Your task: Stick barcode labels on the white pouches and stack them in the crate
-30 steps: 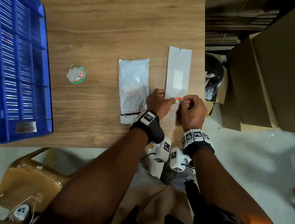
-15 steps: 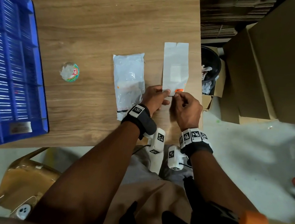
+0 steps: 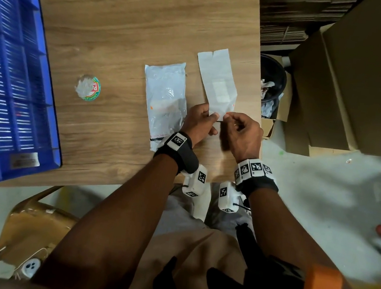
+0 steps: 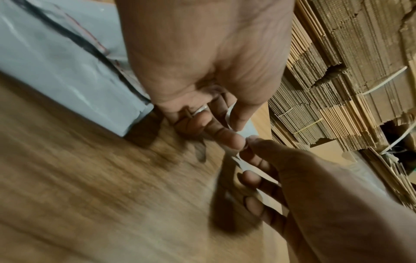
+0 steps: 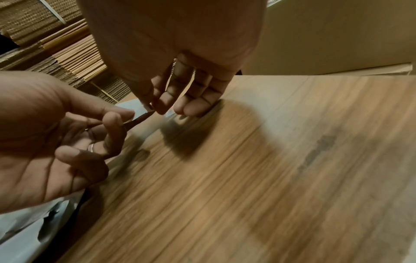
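While your left hand pinches the label strip's near end, your right hand pinches it alongside. White pouch lies just left on the counter.

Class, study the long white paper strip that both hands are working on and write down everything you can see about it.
The long white paper strip looks thin and matte, with a small notch in its far edge and a paler rectangular patch near its middle. It lies on the wooden table, angled slightly, to the right of the white plastic pouch. Its near end is lifted, where the left hand and right hand pinch it; whether a label is peeling there cannot be told.
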`<state>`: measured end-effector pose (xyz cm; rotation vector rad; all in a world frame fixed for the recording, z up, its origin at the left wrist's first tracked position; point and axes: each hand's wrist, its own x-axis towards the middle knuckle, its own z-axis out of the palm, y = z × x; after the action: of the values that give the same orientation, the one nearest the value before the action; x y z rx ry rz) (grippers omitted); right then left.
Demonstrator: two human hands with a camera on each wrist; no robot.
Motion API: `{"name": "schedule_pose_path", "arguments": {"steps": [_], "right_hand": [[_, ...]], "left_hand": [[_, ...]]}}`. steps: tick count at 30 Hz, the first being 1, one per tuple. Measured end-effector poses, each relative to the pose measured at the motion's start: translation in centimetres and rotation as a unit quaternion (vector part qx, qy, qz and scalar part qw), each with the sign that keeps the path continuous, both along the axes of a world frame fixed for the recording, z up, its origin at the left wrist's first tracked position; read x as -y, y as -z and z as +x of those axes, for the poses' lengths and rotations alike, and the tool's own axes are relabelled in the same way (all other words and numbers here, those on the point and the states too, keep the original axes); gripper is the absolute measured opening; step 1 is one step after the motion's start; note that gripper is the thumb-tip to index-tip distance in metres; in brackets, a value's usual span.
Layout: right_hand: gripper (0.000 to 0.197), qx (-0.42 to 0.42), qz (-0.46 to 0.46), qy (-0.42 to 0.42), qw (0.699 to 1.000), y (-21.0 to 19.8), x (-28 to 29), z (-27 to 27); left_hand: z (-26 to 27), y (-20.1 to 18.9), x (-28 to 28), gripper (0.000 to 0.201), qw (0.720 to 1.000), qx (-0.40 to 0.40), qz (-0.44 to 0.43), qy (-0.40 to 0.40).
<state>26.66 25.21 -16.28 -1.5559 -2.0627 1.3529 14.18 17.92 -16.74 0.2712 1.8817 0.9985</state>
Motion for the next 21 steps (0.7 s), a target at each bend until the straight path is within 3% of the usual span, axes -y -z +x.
{"name": "schedule_pose_path", "arguments": {"steps": [7, 14, 18, 21], "right_hand": [[0.025, -0.005, -0.018, 0.011, 1.000, 0.6, -0.2, 0.2], [0.017, -0.013, -0.040, 0.011, 0.999, 0.7, -0.7, -0.1], [0.014, -0.010, -0.049, 0.009, 0.999, 0.5, -0.7, -0.1], [0.016, -0.013, -0.066, 0.011, 0.998, 0.6, -0.5, 0.0]], "left_hand": [[0.0, 0.5, 0.1, 0.030, 1.000, -0.011, -0.008, 0.010], [0.2, -0.1, -0.2, 0.010, 0.999, 0.020, -0.008, -0.038], [0.0, -1.1, -0.7, 0.009, 0.997, 0.038, -0.018, -0.065], [0.0, -1.3, -1.0, 0.022, 0.994, 0.042, -0.020, -0.096]]}}
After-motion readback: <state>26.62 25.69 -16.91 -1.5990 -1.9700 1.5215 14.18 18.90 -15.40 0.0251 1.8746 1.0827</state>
